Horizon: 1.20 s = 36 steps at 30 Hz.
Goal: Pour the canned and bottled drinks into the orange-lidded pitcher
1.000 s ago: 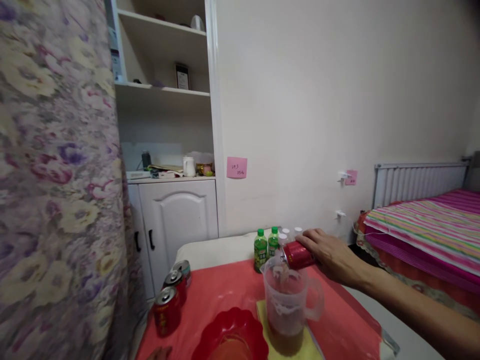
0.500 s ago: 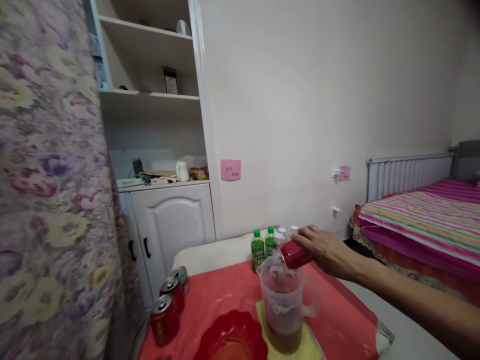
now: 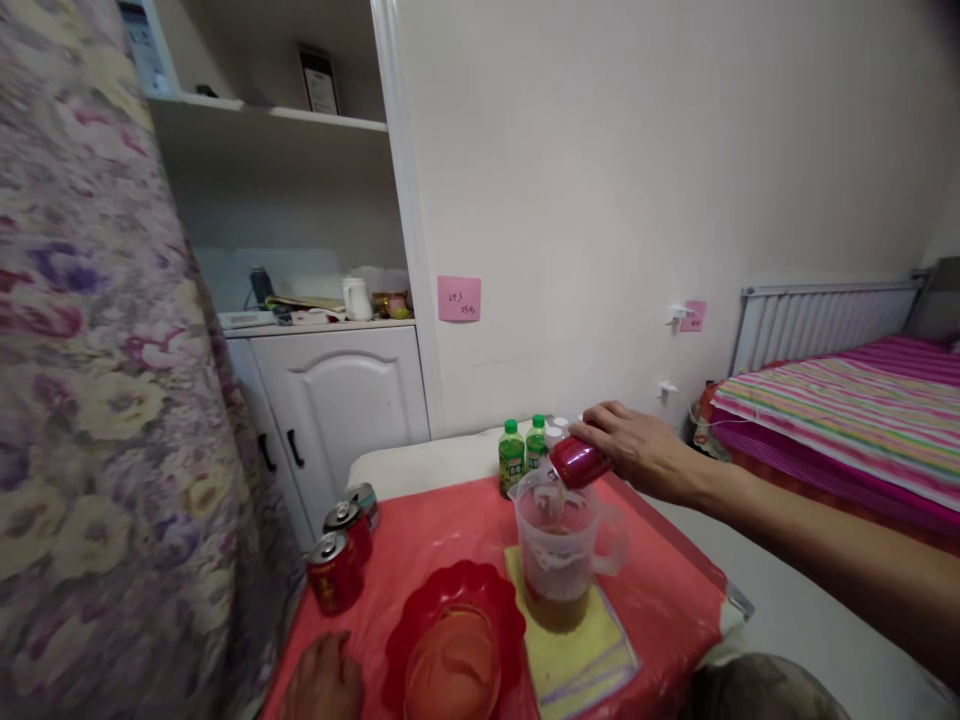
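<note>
View had tipped down over the last second, so more of the red tablecloth (image 3: pixel 442 525) showed. Red scalloped bowl (image 3: pixel 511 590) had come further into frame, with most of an orange rounded item (image 3: pixel 454 660) inside it; exact identity unclear. Clear plastic jug (image 3: pixel 540 550) hadn't shifted: upright on the yellow cloth (image 3: pixel 574 675), right of the bowl, brown liquid (image 3: pixel 556 607) in its lower part.

Right hand (image 3: pixel 637 450) kept its place over the jug, fingers wrapped firmly around a red drink can (image 3: pixel 577 462). Can was tilted, mouth end down and to the left, above the jug's mouth. Stream visible a second ago was no longer distinct; couldn't tell if it had stopped. Judged as pour still in hand, perhaps near its end, since the can hadn't been righted.

Left hand (image 3: pixel 322 680) was the main change: only fingertips at the frame edge earlier, now mostly in view on the tablecloth, left of the bowl. Fingers bent, nothing seen in them; palm hidden, so couldn't tell how far spread. Not helping with the jug.

Green-capped bottles (image 3: pixel 512 462) stood just behind the jug. Front red can (image 3: pixel 335 573) stood upright near the left hand, untouched.
</note>
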Motion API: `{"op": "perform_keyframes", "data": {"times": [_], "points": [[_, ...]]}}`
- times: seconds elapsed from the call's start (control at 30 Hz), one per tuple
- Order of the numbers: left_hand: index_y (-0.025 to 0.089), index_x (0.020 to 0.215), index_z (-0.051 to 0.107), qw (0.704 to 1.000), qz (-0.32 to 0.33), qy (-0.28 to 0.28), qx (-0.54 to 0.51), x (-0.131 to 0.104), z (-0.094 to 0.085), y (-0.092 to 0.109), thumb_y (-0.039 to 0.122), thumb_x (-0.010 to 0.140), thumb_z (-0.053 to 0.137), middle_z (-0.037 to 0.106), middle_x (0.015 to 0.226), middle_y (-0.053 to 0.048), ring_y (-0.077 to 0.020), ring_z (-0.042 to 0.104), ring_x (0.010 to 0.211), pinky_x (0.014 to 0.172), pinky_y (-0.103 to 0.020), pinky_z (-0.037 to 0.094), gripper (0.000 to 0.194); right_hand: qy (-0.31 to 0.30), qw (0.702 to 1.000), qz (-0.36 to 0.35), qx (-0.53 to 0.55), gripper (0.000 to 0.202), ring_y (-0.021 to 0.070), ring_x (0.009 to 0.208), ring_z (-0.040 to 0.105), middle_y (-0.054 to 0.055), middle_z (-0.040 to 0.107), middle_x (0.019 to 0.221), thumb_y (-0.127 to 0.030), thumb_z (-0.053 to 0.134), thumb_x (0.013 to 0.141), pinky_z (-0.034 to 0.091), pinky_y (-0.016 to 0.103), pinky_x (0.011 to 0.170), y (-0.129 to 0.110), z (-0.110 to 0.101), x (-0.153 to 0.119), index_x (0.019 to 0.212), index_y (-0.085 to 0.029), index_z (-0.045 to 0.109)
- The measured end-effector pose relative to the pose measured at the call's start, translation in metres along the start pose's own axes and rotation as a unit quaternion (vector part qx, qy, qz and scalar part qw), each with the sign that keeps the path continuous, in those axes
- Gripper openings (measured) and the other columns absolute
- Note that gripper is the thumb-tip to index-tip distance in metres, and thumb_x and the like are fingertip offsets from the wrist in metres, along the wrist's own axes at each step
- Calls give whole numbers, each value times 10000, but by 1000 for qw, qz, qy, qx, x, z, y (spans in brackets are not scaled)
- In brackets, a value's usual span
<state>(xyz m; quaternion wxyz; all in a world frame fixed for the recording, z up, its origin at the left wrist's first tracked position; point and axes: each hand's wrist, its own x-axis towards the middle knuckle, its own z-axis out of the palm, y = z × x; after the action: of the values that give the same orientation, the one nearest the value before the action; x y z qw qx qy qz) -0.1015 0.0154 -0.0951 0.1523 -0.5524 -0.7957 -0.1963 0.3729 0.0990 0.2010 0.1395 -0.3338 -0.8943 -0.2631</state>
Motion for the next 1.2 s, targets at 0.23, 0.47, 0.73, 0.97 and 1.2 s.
{"op": "perform_keyframes", "data": {"times": [0.23,0.47,0.73,0.97,1.2], "points": [[93,1168,625,1000,-17,-11,-16,-2,-10,10,233,916,272,679,1204,-152,-276,638,1111,976,-392,463,456,12,999,-28,-21,549,288,1136,518,123,611,1222,-25,480,876,504,412,872,3,-3,7,1386,-229,453],[91,1177,628,999,-24,-19,-28,-1,-19,17,235,926,288,665,1225,-158,-293,625,1129,999,-406,453,446,-2,998,-52,-45,441,294,1173,505,140,613,1240,-72,450,918,488,396,866,-1,-14,12,1347,-172,463],[90,1176,633,999,-25,-23,-27,0,-19,21,242,927,286,656,1236,-169,-308,611,1147,1006,-425,452,453,-7,994,-77,-81,411,301,1162,500,153,587,1286,-81,474,898,470,401,824,-3,-16,18,1300,-165,496],[97,1173,632,999,-27,-19,-38,-1,-19,21,261,927,295,645,1251,-172,-296,599,1165,1022,-410,444,449,-23,988,-107,-107,342,291,1170,515,160,580,1290,-108,445,942,448,391,829,-15,-14,26,1269,-180,518],[123,1157,621,997,-43,-22,-53,-1,-18,23,279,919,303,639,1257,-161,-297,593,1172,1002,-408,452,427,-31,987,-119,-108,368,290,1183,510,153,576,1304,-146,423,968,438,390,851,-13,-6,25,1331,-186,476]]}}
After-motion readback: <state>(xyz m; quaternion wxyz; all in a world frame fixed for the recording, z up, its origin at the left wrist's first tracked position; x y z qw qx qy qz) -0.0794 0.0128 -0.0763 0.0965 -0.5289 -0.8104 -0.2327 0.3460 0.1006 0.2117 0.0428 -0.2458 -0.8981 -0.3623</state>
